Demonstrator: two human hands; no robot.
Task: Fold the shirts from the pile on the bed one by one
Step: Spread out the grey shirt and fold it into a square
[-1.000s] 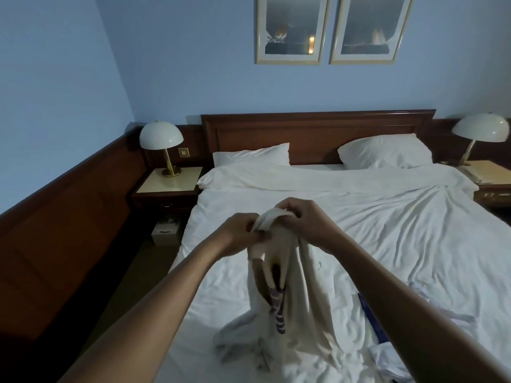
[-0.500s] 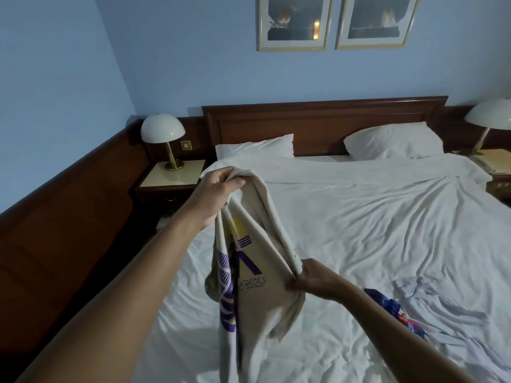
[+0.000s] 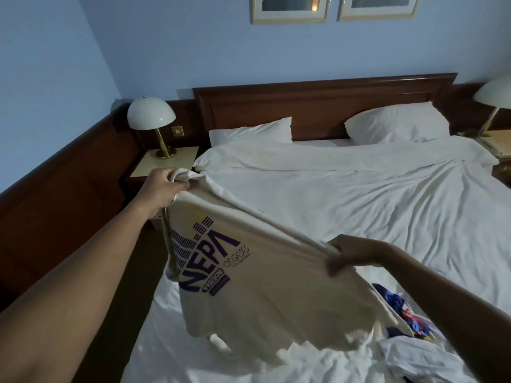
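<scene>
Left hand (image 3: 163, 189) clenched on a bunched edge of the cream printed shirt (image 3: 262, 286), held high. Right hand (image 3: 348, 254) pinches the opposite edge, lower down. Shirt hangs taut between the two hands above the bed (image 3: 359, 203), print facing up. Remaining pile (image 3: 409, 327) lies just below the right hand. Likely step: spreading. Level both hands, hold even tension, lower flat onto bare sheet left of the pile

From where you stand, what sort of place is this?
Probably a hotel bedroom. A wide bed with white linen and two pillows stands against a wooden headboard, a matching dome lamp sits on a nightstand at each side, and two framed pictures hang above.
</scene>
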